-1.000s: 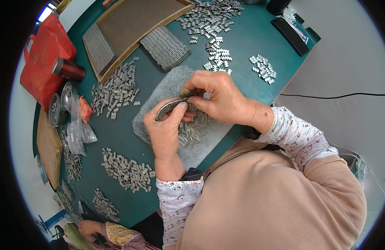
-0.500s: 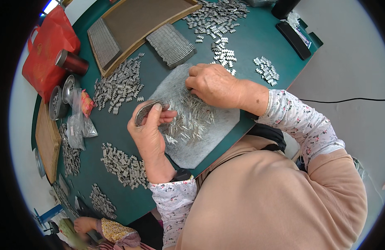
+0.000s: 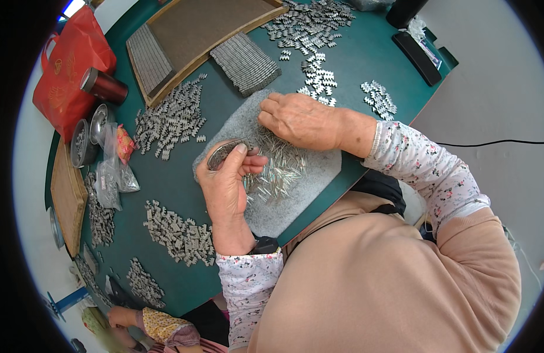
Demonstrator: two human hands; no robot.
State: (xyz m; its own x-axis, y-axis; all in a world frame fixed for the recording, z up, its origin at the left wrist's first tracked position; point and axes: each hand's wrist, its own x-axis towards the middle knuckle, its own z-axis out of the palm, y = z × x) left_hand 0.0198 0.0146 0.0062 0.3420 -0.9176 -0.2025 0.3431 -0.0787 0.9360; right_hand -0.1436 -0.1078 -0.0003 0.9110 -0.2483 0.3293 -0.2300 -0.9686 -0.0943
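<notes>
Right by the counter's (image 3: 192,287) near edge I see a grey mat (image 3: 269,217) with loose pins (image 3: 280,169) heaped on it. Over the mat's left side, the left hand (image 3: 226,191) has its grip clamped, thumb against fingers, on a curved metal strip (image 3: 220,154). Beside it, the right hand (image 3: 300,120) bends over the pins; its fingertips are hidden, so I can't tell whether that grip is apart or together. Beyond the mat sit a ribbed block (image 3: 246,62) and, toward the far edge, a wooden tray (image 3: 204,29).
</notes>
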